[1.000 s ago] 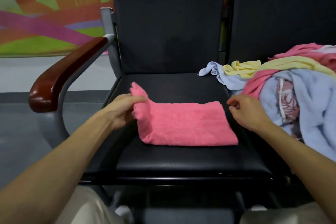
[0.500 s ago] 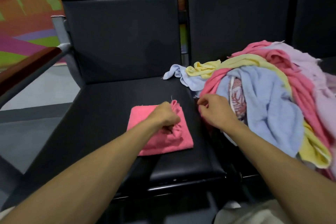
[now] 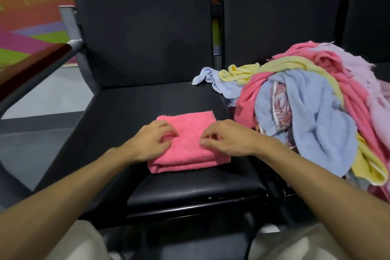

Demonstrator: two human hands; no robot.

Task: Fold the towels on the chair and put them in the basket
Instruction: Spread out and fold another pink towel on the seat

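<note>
pink towel (image 3: 187, 124) folded: soft, light, floppy | left hand (image 3: 152, 142), right hand (image 3: 229, 139) curl on top, cannot tell if pinching | judged: lift by both side edges

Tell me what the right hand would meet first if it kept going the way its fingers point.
Its fingers point left across the folded pink towel, which the right hand touches. It would probably meet the left hand first; that hand's fingertips lie close opposite.
</note>
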